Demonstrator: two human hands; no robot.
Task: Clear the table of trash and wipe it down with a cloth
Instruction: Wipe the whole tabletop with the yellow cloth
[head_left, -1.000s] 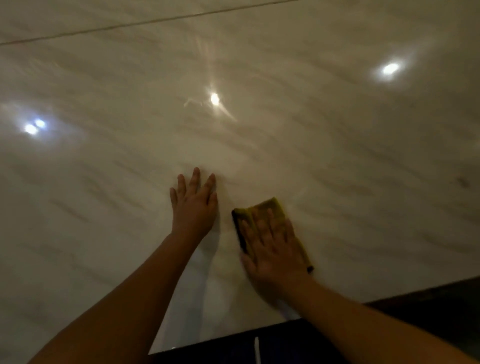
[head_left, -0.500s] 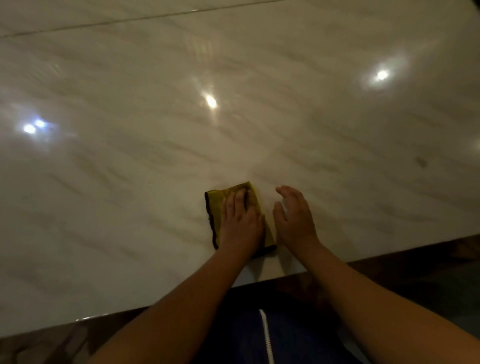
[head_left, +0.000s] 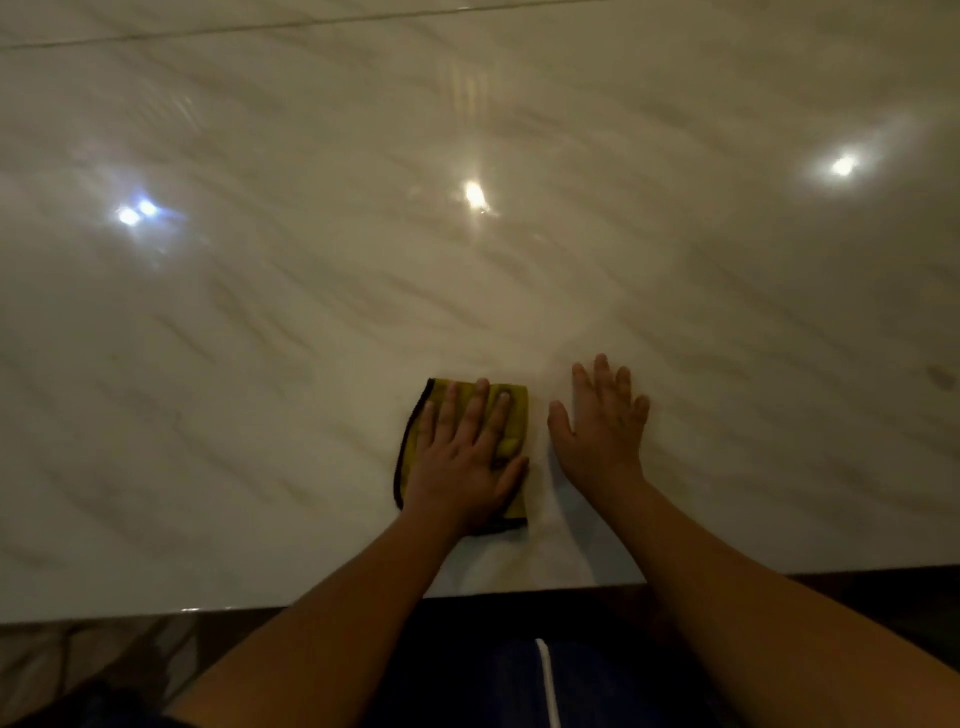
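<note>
A: Nearest entry?
B: Blue garment (head_left: 467, 675) with a white stripe (head_left: 545, 675), below the table (head_left: 260, 415) edge.
A: Hands?
B: Left hand (head_left: 465, 457) flat, fingers straight, pressing on the yellow cloth (head_left: 519, 421). The cloth lies folded on the marble top near the front edge. Right hand (head_left: 602, 431) is just beside the cloth, palm down, fingers spread on bare tabletop, holding nothing.
A: Farther out?
B: Bright light reflections (head_left: 474, 193) on the glossy surface. A thin seam (head_left: 311, 23) runs along the far side.
</note>
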